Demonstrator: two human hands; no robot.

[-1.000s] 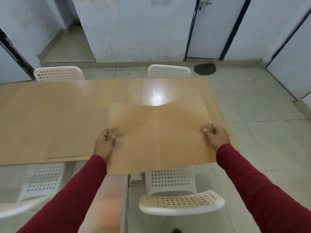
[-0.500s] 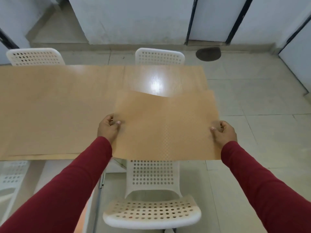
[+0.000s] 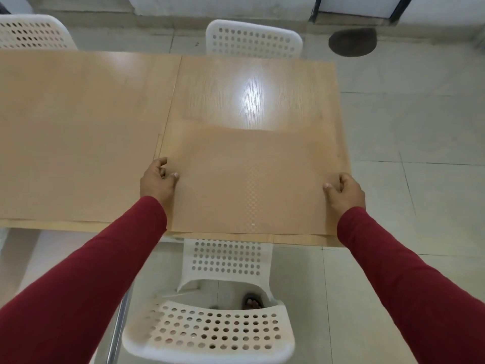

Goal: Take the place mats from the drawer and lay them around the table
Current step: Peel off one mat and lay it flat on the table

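Over the near right end of the table (image 3: pixel 252 82), holding a place mat (image 3: pixel 249 179) nearly flat, left hand (image 3: pixel 156 179) and right hand (image 3: pixel 345 191) pinching its side edges, risking a crooked or overhanging landing if let go unevenly.

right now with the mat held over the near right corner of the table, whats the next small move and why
Probably lower the mat flat and let go. Both the left hand and right hand pinch its side edges, its near edge lines up with the table edge above the chair, and its far edge looks lifted.
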